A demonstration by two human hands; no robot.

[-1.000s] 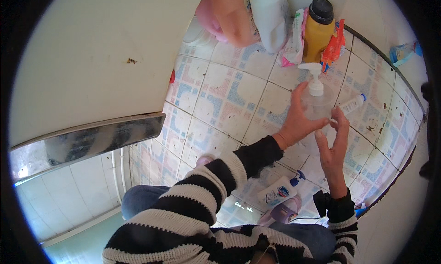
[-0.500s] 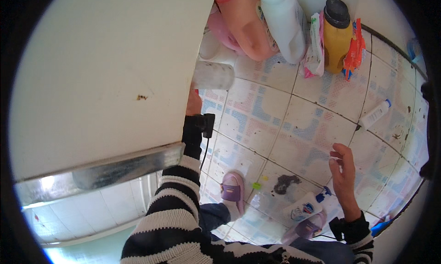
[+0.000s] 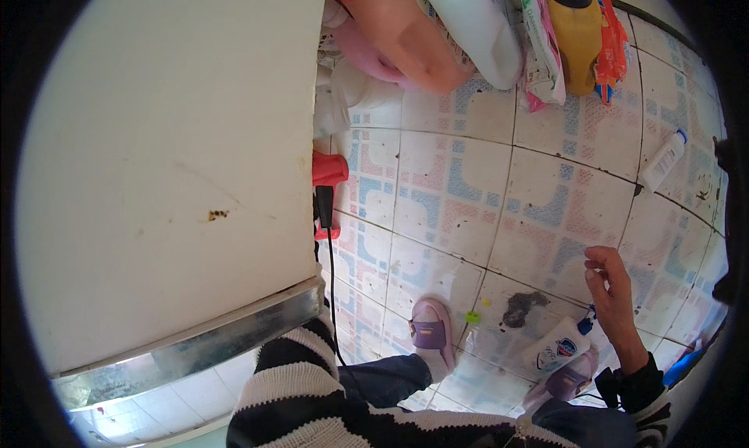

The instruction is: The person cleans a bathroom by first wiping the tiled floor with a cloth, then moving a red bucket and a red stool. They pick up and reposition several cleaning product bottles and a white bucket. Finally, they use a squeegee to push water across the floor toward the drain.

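One hand only is in view, the right hand (image 3: 616,300). It hangs over the patterned pastel floor tiles (image 3: 468,191) at the lower right, wrist low, palm turned left. Its fingers (image 3: 599,267) are loosely curled and apart, gripping nothing.

Just below it a white plastic squeeze bottle with a blue cap (image 3: 558,347) lies on its side on the floor, close to the hand; whether they touch is unclear. By the look of it the bottle is not picked up, so the work on this side reads as between steps.

The left hand is hidden. Its black-and-white striped sleeve (image 3: 300,362) runs up under the metal-edged rim of the big white worktop (image 3: 156,175), so its fingers cannot be judged. Near that rim sits a small red object (image 3: 329,169) with a black cable (image 3: 331,292) hanging from it.

Two purple slippers (image 3: 431,331) are on the person's feet, with a dark stain (image 3: 521,308) on the tile between them.

Well apart at the top are a yellow bottle with a black cap (image 3: 576,35), a large white bottle (image 3: 476,27) and pink-and-white packets (image 3: 542,50). A small white tube (image 3: 663,161) lies at the right. Another person's limb (image 3: 398,35) shows at the top.
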